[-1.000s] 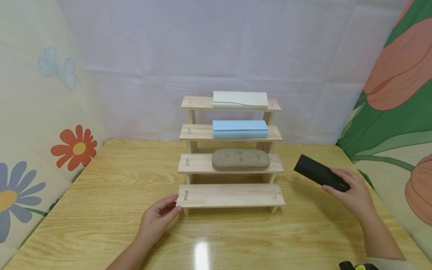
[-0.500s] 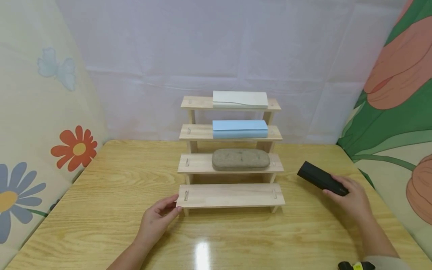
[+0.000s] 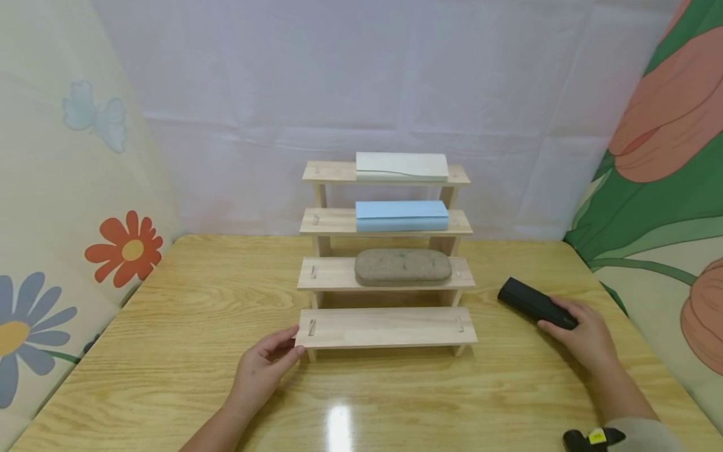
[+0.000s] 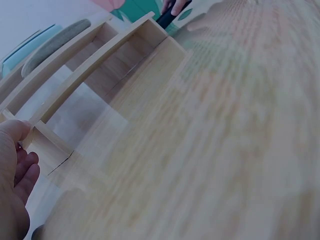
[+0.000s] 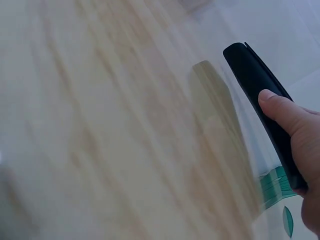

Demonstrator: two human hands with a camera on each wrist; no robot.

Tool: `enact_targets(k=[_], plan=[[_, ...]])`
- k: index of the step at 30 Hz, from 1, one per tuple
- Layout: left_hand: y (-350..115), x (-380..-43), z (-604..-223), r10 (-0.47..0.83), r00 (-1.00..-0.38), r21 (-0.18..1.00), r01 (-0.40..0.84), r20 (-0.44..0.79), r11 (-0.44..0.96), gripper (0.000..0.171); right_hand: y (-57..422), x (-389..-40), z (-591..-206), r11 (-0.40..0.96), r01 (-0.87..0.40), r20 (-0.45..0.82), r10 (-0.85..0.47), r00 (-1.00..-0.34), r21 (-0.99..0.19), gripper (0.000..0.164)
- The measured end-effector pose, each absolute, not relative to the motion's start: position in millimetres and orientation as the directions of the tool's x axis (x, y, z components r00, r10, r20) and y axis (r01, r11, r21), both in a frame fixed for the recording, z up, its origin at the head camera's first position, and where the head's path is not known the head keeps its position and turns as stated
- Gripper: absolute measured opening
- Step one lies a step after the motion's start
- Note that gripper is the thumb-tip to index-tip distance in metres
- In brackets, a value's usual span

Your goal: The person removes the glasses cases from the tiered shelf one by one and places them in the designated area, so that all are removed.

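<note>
A four-level wooden display rack, stepped like stairs, stands mid-table; its lowest shelf (image 3: 384, 328) is bare. My left hand (image 3: 264, 369) pinches the left end of that shelf, thumb at the front corner, as the left wrist view also shows. Out to the right, my right hand (image 3: 584, 333) grips a black glasses case (image 3: 531, 302) by its near end, thumb on one side. In the right wrist view the black glasses case (image 5: 260, 90) hangs low over the tabletop, its reflection beside it, and the fingers behind it are hidden.
On the upper shelves lie a white glasses case (image 3: 402, 166), a light blue one (image 3: 402, 216) and a grey-brown fabric one (image 3: 403, 267). A white cloth (image 3: 237, 125) hangs behind the table (image 3: 186, 314), with flower-printed cloths at both sides.
My right hand has lowered the black glasses case toward the tabletop, with a slight shift and tilt. The left hand, the rack and the other cases stay where they were.
</note>
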State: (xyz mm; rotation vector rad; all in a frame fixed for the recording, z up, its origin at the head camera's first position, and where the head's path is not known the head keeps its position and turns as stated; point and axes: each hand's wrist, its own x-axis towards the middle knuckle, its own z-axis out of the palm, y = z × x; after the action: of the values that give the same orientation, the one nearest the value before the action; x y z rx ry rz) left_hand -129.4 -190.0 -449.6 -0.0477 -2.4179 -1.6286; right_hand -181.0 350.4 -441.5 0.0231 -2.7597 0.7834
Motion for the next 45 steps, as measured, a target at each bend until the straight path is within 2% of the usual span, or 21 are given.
enact_targets(k=[12,21,37,45], plan=[[-189.9,-129.4,-448.1,-0.101,-0.977,0.915,0.137,0.188,0.380,0.036,348.0,-185.1,-446.1,0.864,-0.042,0.220,0.080,-0.972,-0.502,0.072],[-190.2,-129.7,-447.7,-0.098,-0.978,0.913,0.132,0.182,0.385,0.036,350.1,-188.7,-452.3,0.863,-0.071,0.258,0.071,-0.964,-0.501,0.069],[-190.6,-129.9,-449.4,-0.104,-0.976,0.913,0.139,0.192,0.384,0.035,350.8,-190.3,-453.3,0.853,-0.067,0.243,0.072,-0.967,-0.518,0.070],[-190.5,-129.6,-448.2,-0.102,-0.979,0.913,0.122,0.174,0.389,0.036,359.4,-182.6,-457.8,0.833,-0.023,0.221,0.120,-0.968,-0.554,0.069]])
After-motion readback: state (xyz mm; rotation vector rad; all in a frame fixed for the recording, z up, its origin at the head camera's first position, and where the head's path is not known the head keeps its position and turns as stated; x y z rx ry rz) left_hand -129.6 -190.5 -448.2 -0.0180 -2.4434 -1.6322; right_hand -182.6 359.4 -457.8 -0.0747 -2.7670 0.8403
